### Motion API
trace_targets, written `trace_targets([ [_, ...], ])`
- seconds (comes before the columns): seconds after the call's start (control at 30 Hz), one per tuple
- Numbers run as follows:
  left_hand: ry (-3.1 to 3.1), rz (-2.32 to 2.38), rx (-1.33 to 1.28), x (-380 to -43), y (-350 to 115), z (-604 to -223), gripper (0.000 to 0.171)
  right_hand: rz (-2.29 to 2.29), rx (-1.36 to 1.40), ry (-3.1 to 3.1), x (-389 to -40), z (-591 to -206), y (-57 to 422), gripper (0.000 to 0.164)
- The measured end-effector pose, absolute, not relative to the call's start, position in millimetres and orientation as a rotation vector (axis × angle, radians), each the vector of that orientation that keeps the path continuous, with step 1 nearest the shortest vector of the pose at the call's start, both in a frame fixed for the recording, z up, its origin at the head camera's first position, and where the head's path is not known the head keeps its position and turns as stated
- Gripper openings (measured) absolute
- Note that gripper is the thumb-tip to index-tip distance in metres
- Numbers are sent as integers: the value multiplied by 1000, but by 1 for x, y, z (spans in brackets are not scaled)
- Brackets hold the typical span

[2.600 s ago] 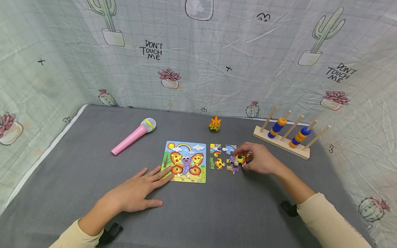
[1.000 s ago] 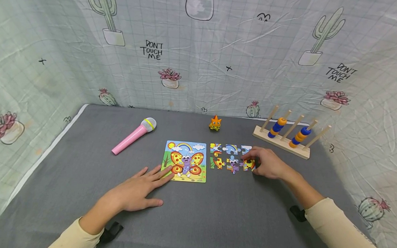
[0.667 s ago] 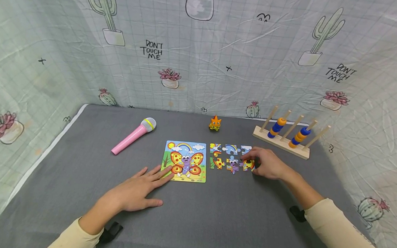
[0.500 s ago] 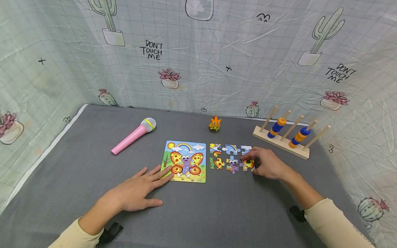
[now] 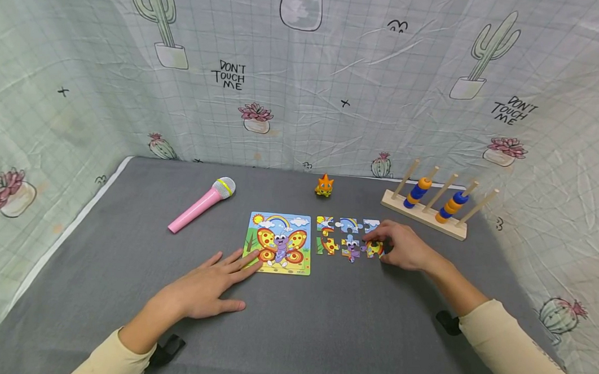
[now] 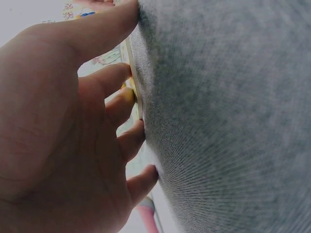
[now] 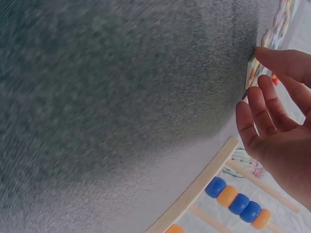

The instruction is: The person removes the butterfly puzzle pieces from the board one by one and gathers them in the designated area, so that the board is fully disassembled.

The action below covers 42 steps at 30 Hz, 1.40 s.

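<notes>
Aligning the puzzle piece [image 5: 375,249] appears to be the step in hand; it is pinched by the right grip [image 5: 402,246] at the right end of the lower row on the table [image 5: 322,335]. The left grip [image 5: 207,289] is released, fingertips laid on the butterfly picture [image 5: 289,226]. A slight slide toward the neighbouring piece [image 5: 350,249] is probably called for. Row layout is shown only by the head view; curled lower fingers [image 7: 246,121], only by the right wrist view.
</notes>
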<state>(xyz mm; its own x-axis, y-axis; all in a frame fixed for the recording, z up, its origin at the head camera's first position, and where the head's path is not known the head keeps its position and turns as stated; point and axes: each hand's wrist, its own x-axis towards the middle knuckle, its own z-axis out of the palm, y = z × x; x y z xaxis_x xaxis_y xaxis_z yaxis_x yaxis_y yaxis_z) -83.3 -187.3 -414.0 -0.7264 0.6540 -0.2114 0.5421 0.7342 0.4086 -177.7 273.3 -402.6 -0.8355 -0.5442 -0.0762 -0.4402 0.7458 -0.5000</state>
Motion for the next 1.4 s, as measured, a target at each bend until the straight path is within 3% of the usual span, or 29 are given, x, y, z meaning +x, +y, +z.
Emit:
trace_targets([
  [0.73, 2619, 376, 943, -84, -187, -413, 82, -854, -788, 2672, -174, -387, 216, 35],
  [1.4, 2696, 298, 921, -72, -197, -406, 77, -863, -975, 2542, -180, -382, 136, 35],
])
